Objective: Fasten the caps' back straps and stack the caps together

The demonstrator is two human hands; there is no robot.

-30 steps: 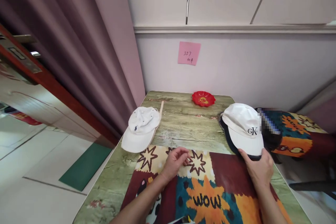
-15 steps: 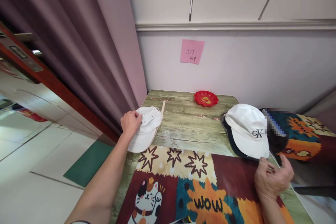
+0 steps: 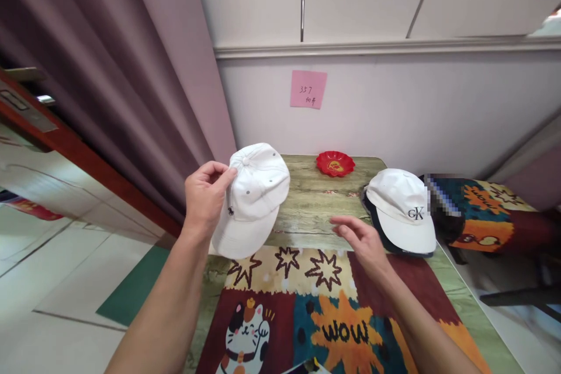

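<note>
The left hand [image 3: 207, 191] pinches a white cap [image 3: 258, 187] by its crown, at the left of the table [image 3: 302, 213]. The right hand [image 3: 366, 243] — half open, empty — is near the lettered cap [image 3: 397, 193].

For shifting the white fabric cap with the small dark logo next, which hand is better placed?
Probably the left: the left hand pinches that white cap beside its crown, while the right hand is apart, holding nothing.
</note>
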